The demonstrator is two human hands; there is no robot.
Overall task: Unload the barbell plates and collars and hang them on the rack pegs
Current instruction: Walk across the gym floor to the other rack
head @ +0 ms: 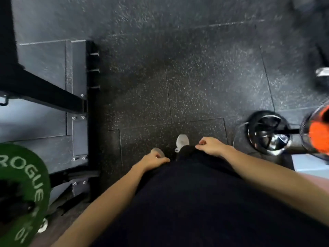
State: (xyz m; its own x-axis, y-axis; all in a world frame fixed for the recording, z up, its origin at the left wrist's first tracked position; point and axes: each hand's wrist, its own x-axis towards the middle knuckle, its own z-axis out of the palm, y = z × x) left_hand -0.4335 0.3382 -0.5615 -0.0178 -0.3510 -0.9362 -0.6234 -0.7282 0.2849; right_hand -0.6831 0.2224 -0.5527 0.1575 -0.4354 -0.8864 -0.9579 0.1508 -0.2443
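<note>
**Both hands empty, green plate racked, loaded sleeve off to the right**

We see our left hand (154, 160) and right hand (211, 146) hanging in front of our dark clothing, fingers loosely curled inward and pinching nothing. Well out from our left fingers, low and to the side, a green Rogue bumper plate (23, 189) sits by the black rack (44, 93); whether it hangs on a peg we cannot tell. Beyond our right fingers, a little farther out, lies the barbell sleeve (267, 134) with a dark plate, blurred. We judge these rubber plates heavy, stiff and grippy: best gripped with 2 hands at opposite rim edges. An orange blur (318, 134) lies past the sleeve; we cannot identify it.
</note>
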